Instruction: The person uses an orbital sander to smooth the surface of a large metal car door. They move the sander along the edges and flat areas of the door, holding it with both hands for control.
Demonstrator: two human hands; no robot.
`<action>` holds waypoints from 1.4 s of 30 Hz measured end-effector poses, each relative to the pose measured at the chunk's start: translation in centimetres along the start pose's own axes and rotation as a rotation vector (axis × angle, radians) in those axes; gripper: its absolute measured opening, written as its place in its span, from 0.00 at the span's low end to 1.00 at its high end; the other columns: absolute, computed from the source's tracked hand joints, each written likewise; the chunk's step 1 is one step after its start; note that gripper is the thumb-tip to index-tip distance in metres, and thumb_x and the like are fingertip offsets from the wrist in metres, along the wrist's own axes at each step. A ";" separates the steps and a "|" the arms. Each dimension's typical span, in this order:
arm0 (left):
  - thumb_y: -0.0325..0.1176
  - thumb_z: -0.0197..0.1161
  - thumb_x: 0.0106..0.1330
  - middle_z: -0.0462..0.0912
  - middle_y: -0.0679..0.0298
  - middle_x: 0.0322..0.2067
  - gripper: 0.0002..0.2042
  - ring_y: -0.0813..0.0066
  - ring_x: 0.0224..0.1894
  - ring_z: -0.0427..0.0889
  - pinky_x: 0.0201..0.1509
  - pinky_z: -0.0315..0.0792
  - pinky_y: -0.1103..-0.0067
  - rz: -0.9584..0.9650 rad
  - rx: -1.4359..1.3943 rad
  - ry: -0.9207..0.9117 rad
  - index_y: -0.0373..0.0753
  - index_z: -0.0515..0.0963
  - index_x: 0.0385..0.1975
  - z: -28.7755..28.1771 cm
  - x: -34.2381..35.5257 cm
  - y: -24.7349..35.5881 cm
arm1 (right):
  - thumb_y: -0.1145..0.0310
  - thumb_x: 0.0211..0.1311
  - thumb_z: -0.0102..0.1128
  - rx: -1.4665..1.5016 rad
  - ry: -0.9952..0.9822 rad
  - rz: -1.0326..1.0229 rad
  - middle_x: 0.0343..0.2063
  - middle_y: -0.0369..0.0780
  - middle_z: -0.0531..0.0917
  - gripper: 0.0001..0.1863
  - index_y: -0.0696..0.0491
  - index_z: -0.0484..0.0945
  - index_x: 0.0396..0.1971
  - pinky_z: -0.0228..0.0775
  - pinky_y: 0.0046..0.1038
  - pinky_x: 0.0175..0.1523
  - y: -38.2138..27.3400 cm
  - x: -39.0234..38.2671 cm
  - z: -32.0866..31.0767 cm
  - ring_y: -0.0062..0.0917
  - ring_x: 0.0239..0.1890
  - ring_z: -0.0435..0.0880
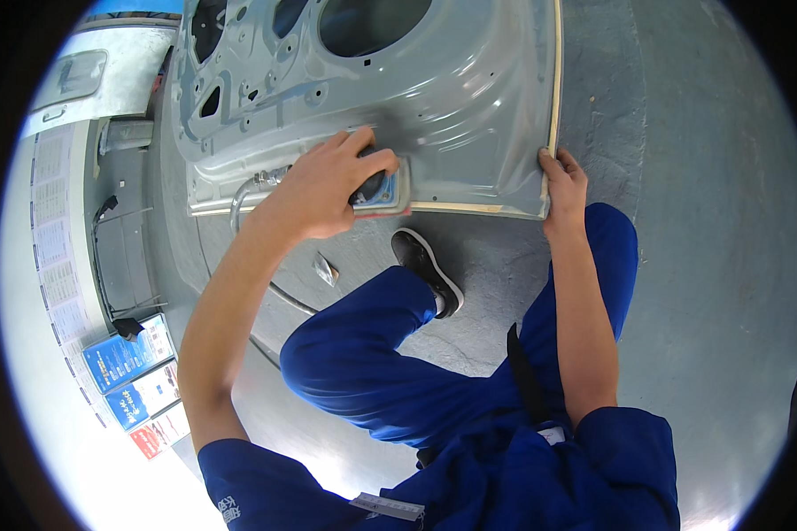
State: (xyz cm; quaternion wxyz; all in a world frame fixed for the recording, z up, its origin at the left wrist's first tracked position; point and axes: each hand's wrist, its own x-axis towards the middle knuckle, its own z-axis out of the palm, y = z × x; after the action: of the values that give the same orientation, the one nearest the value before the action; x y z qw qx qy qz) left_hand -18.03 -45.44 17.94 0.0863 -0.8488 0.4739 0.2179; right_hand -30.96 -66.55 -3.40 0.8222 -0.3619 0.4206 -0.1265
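A grey car door panel [469,115] with several cut-out holes lies in front of me, a pale yellowish strip [555,80] running along its right and near edges. My left hand [328,181] is wrapped round a sander [390,188] with a blue-and-black body and a flat rectangular pad. That sander sits at the panel's near edge, left of the corner; whether its pad touches the metal I cannot tell. My right hand [565,181] grips the near right corner of the door, thumb on the upper face and the other fingers partly hidden at the edge.
A grey air hose [290,298] leads from the sander across the floor on the left. One black shoe [427,270] of mine stands just below the panel edge, near a small packet [326,269]. Posters [131,358] and a black stand [99,252] are at the left wall.
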 end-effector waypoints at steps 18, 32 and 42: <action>0.13 0.65 0.41 0.70 0.60 0.46 0.27 0.52 0.52 0.73 0.50 0.70 0.64 0.012 -0.092 -0.046 0.48 0.71 0.42 0.1 -0.5 0.5 | 0.68 0.65 0.62 0.046 -0.012 -0.022 0.34 0.41 0.82 0.18 0.64 0.76 0.50 0.74 0.24 0.40 -0.1 -0.2 0.3 0.22 0.34 0.81; 0.14 0.61 0.43 0.70 0.59 0.46 0.28 0.51 0.54 0.72 0.53 0.71 0.63 -0.318 -0.084 0.022 0.48 0.70 0.47 2.8 -6.2 -8.2 | 0.68 0.64 0.62 0.023 0.024 -0.003 0.35 0.43 0.82 0.22 0.65 0.75 0.53 0.74 0.25 0.42 -0.8 -0.8 0.5 0.24 0.36 0.82; 0.14 0.61 0.42 0.70 0.58 0.45 0.28 0.51 0.53 0.72 0.53 0.71 0.64 -0.218 -0.161 0.127 0.48 0.71 0.46 3.2 -5.5 -6.6 | 0.68 0.64 0.62 0.036 0.018 0.001 0.40 0.45 0.81 0.24 0.67 0.72 0.55 0.74 0.25 0.44 -0.3 -0.7 0.6 0.26 0.39 0.82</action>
State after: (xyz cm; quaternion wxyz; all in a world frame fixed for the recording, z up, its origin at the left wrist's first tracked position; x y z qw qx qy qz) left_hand -15.89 -36.55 17.15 0.0108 -0.9115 0.3644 0.1906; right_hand -30.84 -66.16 -2.53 0.8249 -0.3457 0.4259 -0.1368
